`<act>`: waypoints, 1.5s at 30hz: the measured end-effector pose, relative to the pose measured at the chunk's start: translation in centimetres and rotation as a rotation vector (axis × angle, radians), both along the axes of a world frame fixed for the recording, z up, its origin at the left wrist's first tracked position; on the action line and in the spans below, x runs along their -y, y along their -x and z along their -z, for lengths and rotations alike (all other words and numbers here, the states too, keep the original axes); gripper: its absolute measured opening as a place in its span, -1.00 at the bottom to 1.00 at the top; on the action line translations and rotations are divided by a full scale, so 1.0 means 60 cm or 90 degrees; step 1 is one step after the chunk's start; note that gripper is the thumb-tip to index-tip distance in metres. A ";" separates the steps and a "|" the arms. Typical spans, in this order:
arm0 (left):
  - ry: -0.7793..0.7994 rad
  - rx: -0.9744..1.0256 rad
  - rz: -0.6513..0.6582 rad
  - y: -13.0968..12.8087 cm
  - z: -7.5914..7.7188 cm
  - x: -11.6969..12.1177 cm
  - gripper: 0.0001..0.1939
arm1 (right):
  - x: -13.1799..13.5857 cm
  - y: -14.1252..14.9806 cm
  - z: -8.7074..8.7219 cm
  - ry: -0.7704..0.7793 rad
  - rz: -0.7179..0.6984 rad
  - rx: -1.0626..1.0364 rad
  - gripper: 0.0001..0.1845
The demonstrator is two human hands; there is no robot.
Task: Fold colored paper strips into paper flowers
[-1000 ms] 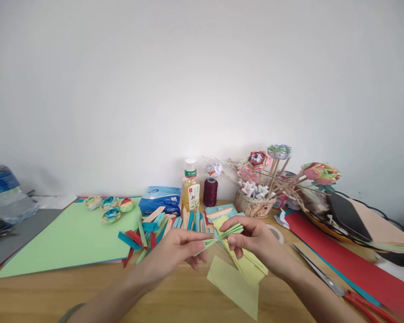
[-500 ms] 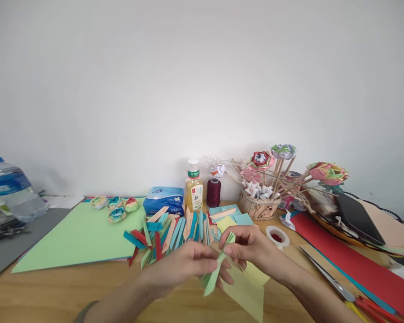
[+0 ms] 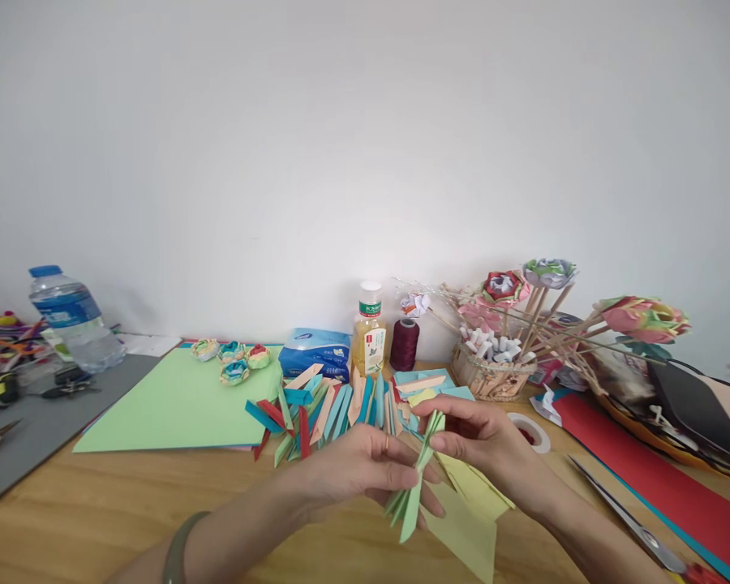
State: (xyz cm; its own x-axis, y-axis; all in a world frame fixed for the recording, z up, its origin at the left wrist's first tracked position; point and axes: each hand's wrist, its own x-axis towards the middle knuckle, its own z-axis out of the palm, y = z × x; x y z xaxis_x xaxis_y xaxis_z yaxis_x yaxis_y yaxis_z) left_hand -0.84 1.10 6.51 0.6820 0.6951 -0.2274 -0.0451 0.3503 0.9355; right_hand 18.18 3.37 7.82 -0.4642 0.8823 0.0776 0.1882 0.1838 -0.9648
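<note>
Green paper bundle (image 3: 426,457), one: held above counter (image 3: 158,495), near centre. Left hand (image 3: 365,466): fingers pinching its waist. Right hand (image 3: 478,434): fingers grasping far end. Likely hazards: folds slipping askew, if grip loosens; crushing, if overtightened.

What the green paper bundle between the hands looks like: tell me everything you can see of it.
The green bundle looks like several folded strips of light green paper gathered together, narrow at the waist, with its layers spreading at the lower end. It is tilted, its upper end leaning to the right. The left hand grips it near the waist; the right hand pinches the upper end between thumb and fingers. Whether anything ties the waist cannot be made out.
</note>
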 end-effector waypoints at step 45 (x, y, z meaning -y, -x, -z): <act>-0.173 0.061 -0.298 -0.007 -0.027 0.007 -0.64 | 0.038 0.017 0.006 -0.204 0.067 0.137 -0.63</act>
State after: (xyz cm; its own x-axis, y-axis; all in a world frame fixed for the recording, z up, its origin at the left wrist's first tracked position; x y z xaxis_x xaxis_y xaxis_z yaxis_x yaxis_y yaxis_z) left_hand -0.40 0.70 8.11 0.2944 0.9543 0.0506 -0.2278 0.0187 0.9735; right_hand 17.13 1.07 7.43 -0.4077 0.8731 0.2675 0.4138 0.4378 -0.7982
